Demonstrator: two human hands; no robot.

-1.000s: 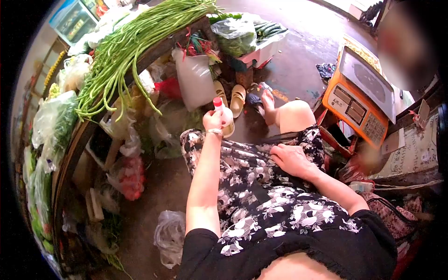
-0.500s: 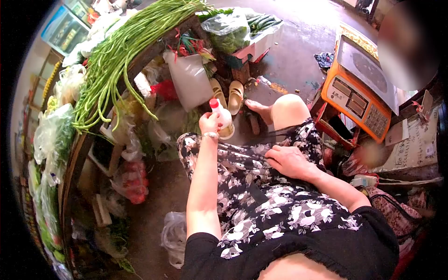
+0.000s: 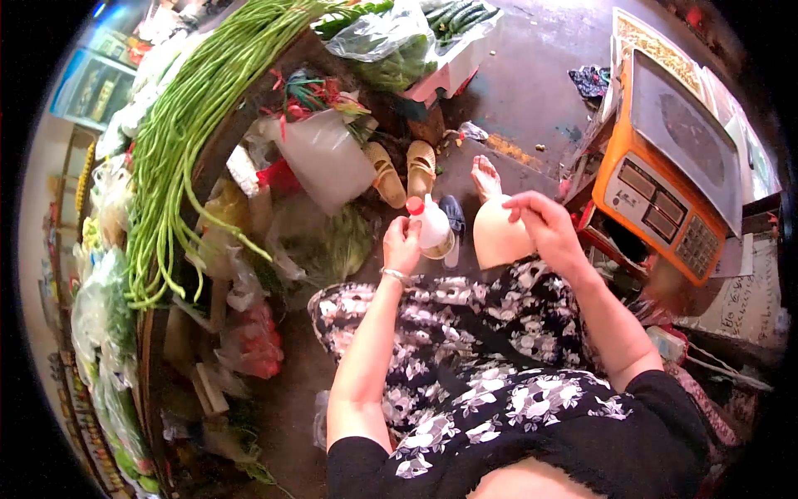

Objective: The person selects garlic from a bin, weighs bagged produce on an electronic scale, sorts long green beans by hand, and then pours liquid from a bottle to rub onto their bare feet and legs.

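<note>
Closed around the upper part of a white bottle [image 3: 435, 230] with a red cap is my left hand [image 3: 401, 247]; a bracelet circles the wrist. The bottle is held over the floor in front of my lap. My right hand [image 3: 544, 229] is raised above my bare knee [image 3: 499, 234], its fingers bent and partly together; whether anything small is between them cannot be made out. Patterned black and white cloth [image 3: 465, 333] covers my lap below both hands.
Long green beans [image 3: 195, 125] lie on a stand at left. An orange scale [image 3: 657, 200] stands at right. Beyond the bottle are tan shoes [image 3: 421, 170], a dark slipper [image 3: 451, 218] and a box of cucumbers [image 3: 457, 62]. Plastic bags hang beneath the stand.
My right hand has left the cloth on my lap and risen over the knee. The bottle and my left hand have shifted right. The view has turned, and the bare foot stretches farther forward.
</note>
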